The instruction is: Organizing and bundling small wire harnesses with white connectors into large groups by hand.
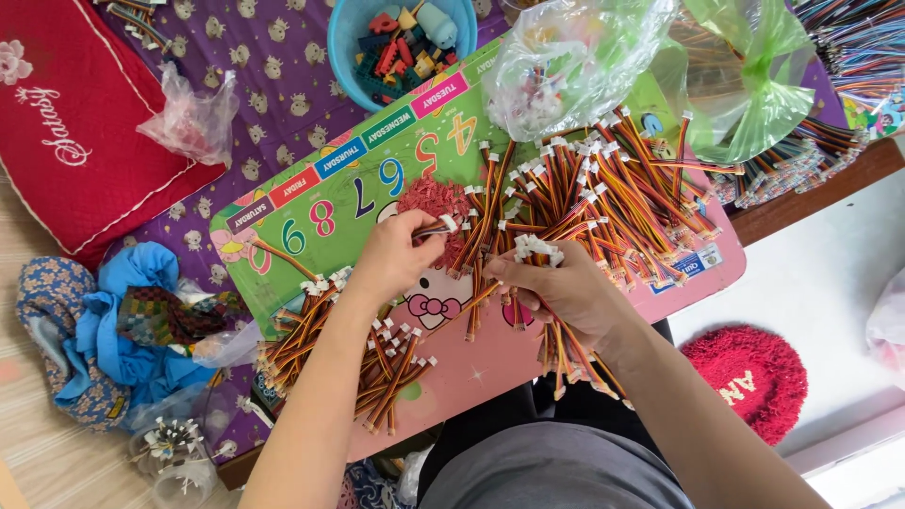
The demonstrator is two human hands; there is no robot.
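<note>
Seen from the head camera, a seated person works over a small pink and green children's table [603, 311] strewn with short striped wire leads that end in white plug connectors. The left hand [396, 256] is closed in a pinch on a single lead [436, 227], its white connector poking out just past the fingertips. The right hand [566, 287] is closed around a bundle of leads [570, 353]; their white connectors [537, 249] stand above the fist and the wire tails hang below the wrist.

Containers: one blue plastic bowl [351, 47], well beyond the left hand, holds small coloured plastic pieces, mostly red, yellow and blue. One clear plastic bag [575, 57], beyond the right hand, holds small white parts. One green plastic bag [754, 85], farther to the right of that hand, lies over more wire bundles. One crumpled clear bag [193, 118] sits far to the left of the left hand.

Two loose heaps of leads lie on the table: a large heap [613, 188] just beyond the right hand, and a smaller heap [377, 363] under and beside the left forearm. The leads are too many to count. A patch of small red parts [429, 200] lies just beyond the left fingertips.
</note>
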